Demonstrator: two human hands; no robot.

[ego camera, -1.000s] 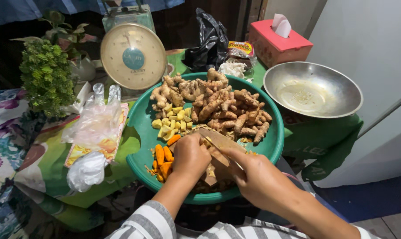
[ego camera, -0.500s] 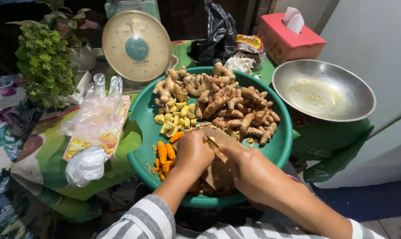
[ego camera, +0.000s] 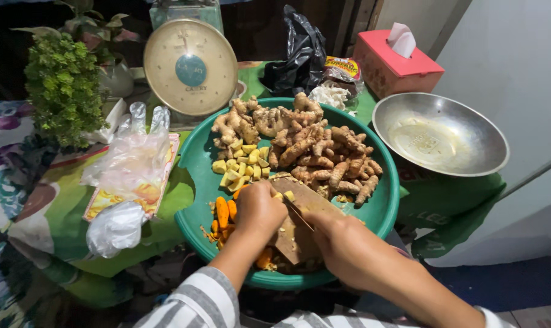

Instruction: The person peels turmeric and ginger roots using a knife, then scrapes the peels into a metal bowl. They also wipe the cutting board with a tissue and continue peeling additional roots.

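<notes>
A wide green basin (ego camera: 196,159) holds a heap of whole ginger roots (ego camera: 299,143), a small pile of yellow cut pieces (ego camera: 242,167) and orange turmeric pieces (ego camera: 222,214). A wooden cutting board (ego camera: 309,197) lies inside it at the near side. My left hand (ego camera: 260,209) presses down on a piece at the board's left edge. My right hand (ego camera: 342,243) grips a knife (ego camera: 299,215) whose blade points toward the left hand's fingers. The piece under my left fingers is mostly hidden.
A round-dial kitchen scale (ego camera: 190,67) stands behind the basin. A metal bowl (ego camera: 439,133) sits to the right, a pink tissue box (ego camera: 397,64) and a black plastic bag (ego camera: 299,51) behind. Clear plastic gloves (ego camera: 132,158) and a leafy plant (ego camera: 62,88) lie left.
Both hands stay over the board with small shifts; the knife has moved in close to the left hand. The view has shifted slightly.
</notes>
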